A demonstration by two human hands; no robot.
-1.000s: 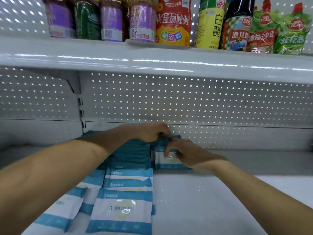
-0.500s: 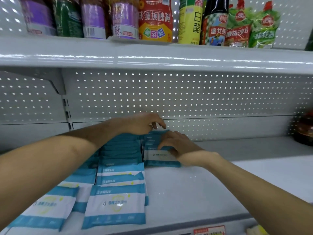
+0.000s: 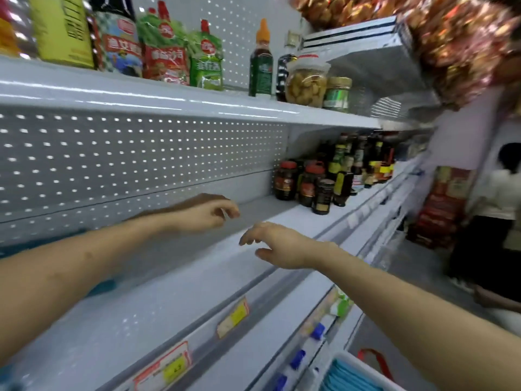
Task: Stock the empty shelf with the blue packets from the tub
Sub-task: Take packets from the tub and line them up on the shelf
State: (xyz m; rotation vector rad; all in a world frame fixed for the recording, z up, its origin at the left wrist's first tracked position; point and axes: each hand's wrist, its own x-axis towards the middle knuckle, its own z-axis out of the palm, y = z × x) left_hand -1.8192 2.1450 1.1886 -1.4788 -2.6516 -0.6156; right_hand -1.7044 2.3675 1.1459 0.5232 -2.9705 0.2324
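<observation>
My left hand [image 3: 207, 213] hovers over the white shelf [image 3: 174, 277] with loosely curled fingers and holds nothing. My right hand [image 3: 277, 244] hangs just right of it, fingers relaxed, also holding nothing. Only slivers of the blue packets [image 3: 104, 286] on the shelf show, under my left forearm at the far left. At the bottom right stands the white tub [image 3: 342, 359], with more blue packets [image 3: 346, 376] stacked inside it.
Dark sauce jars and bottles [image 3: 315, 184] stand at the right end of the same shelf. Bottles and pouches [image 3: 166, 49] line the shelf above. Price tags [image 3: 234, 317] run along the shelf's front rail. A person [image 3: 499, 210] stands in the aisle at the right.
Both hands have let go of the packets at the back of the shelf and drawn away. The view has swung right, so the packets are mostly out of sight and the tub appears.
</observation>
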